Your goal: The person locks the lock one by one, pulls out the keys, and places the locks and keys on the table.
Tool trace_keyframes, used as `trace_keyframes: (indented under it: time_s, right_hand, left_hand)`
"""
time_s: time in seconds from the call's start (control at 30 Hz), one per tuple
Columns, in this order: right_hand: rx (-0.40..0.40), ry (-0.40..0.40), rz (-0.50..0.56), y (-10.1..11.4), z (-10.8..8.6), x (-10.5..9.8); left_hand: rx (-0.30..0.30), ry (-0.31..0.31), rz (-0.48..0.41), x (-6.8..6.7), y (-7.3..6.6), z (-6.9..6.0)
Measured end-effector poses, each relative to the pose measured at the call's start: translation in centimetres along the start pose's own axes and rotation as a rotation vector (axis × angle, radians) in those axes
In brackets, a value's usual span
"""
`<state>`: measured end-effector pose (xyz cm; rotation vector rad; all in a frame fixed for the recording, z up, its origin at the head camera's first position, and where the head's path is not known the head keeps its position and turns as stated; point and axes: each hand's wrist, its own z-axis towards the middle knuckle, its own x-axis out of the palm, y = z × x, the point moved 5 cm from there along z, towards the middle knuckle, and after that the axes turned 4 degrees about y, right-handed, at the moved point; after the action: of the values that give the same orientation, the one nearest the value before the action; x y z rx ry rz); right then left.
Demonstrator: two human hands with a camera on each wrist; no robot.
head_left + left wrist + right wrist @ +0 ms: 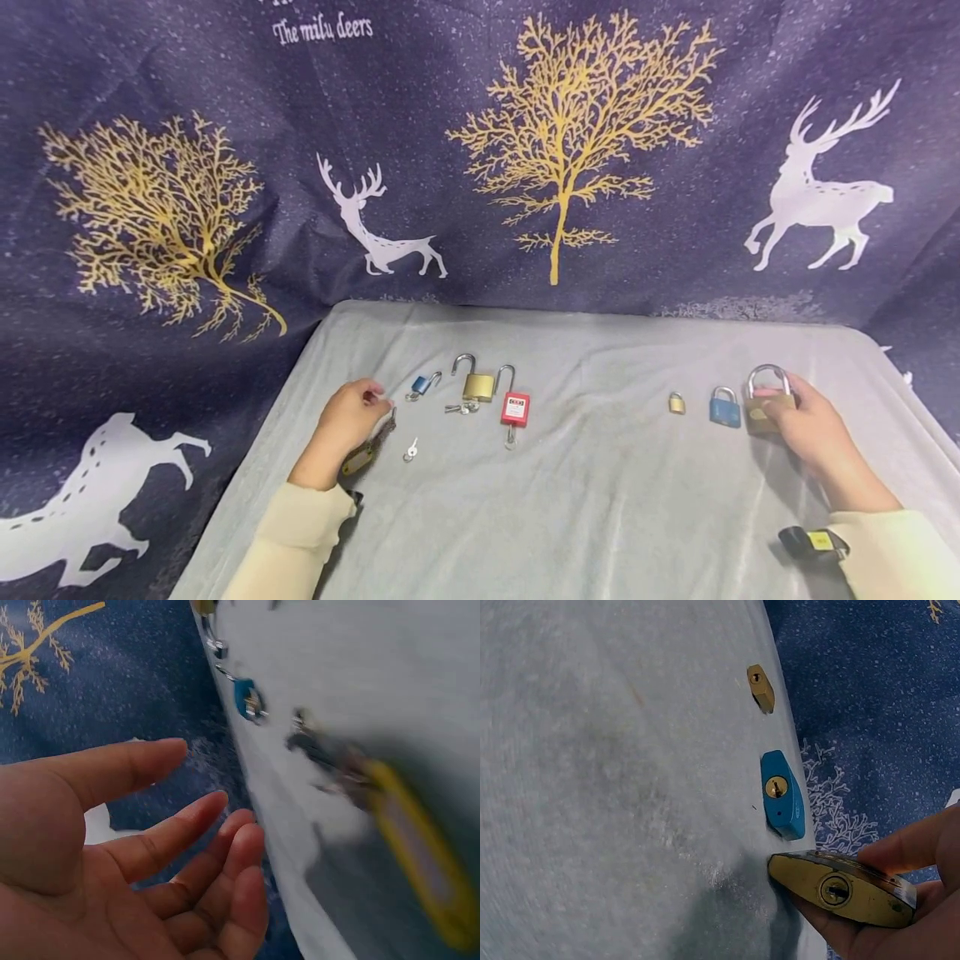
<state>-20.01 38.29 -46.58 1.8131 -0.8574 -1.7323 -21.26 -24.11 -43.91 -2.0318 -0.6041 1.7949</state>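
My right hand (pixel 806 421) grips a large brass padlock (pixel 840 891) by its body, its shackle pointing away and its keyhole facing the right wrist camera. Beside it stand a blue padlock (pixel 724 412) and a small brass padlock (pixel 677 404), both with shackles closed. Nothing shows between the parted thumb and fingers of my left hand (pixel 180 847). Close by it, a yellow-edged tag-like piece (pixel 420 862) hangs together with dark metal bits that look like keys (pixel 330 761); they are blurred, and whether they touch the cloth I cannot tell.
Toward the left back lie a small blue padlock (pixel 422 384), a brass padlock (pixel 478 387) and a red padlock (pixel 515 409), shackles open, keys by them. A single key (pixel 412 448) lies nearer. Grey cloth (pixel 585 500) covers the table; a dark printed curtain (pixel 637 275) hangs behind.
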Motion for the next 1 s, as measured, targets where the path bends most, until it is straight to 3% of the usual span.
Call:
trace_keyframes:
  time_s: [0.17,0.33,0.5,0.73,1.0]
  right_hand:
    - [-0.017,-0.011,-0.015,0.2,-0.1,-0.1]
    - [0.014,-0.008,-0.033,0.5,0.0,-0.6]
    - [0.014,-0.009,-0.018,0.5,0.0,-0.7]
    - [0.034,-0.038,-0.049,-1.0,0.0,-0.9]
    - [0.067,-0.040,-0.084,-2.2,0.1,-1.3]
  left_hand:
    - [0.019,0.039,0.037,0.5,-1.6,2.4]
    - [0.055,0.006,0.100,1.5,-2.9,4.2]
    - [0.027,0.021,0.147,2.4,-3.2,5.4]
    - [0.010,0.059,0.122,3.2,-2.7,6.3]
    - [0.003,0.050,0.140,3.4,-3.5,6.3]
